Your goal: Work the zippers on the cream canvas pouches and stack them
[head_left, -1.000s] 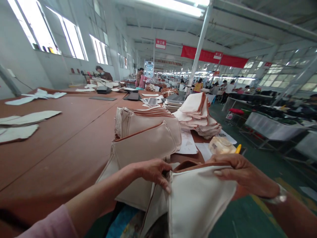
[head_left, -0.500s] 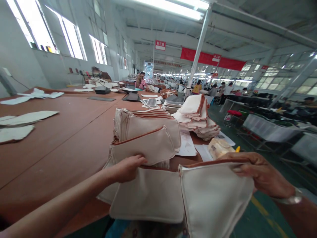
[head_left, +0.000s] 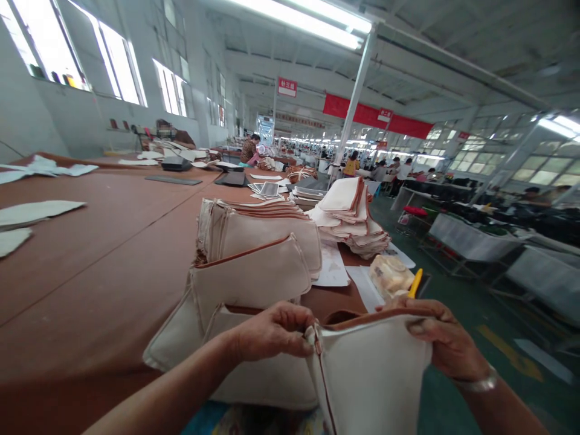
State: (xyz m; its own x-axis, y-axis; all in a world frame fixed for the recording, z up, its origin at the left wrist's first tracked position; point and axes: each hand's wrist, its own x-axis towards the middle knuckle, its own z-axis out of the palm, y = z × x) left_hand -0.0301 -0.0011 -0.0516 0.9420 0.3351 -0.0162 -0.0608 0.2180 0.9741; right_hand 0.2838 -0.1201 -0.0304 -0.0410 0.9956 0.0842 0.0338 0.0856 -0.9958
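A cream panel with brown edging is held up in front of me at the lower right. My left hand pinches its left corner by the seam, and my right hand grips its upper right edge, thumb on the near face. Left of it, partly behind my left forearm, hangs another cream panel over the table edge. One more cream panel leans against an upright row of similar panels. Whether the held panel has one layer or more I cannot tell.
A taller heap of cream pieces stands behind on the brown table. White paper, a wrapped yellowish block and a yellow-handled tool lie to the right. Loose cream pieces are at left. Other people work farther back.
My left hand has moved right, from the leaning panel to the left corner of the held panel. My right hand still grips that panel, shifted slightly left and down in view.
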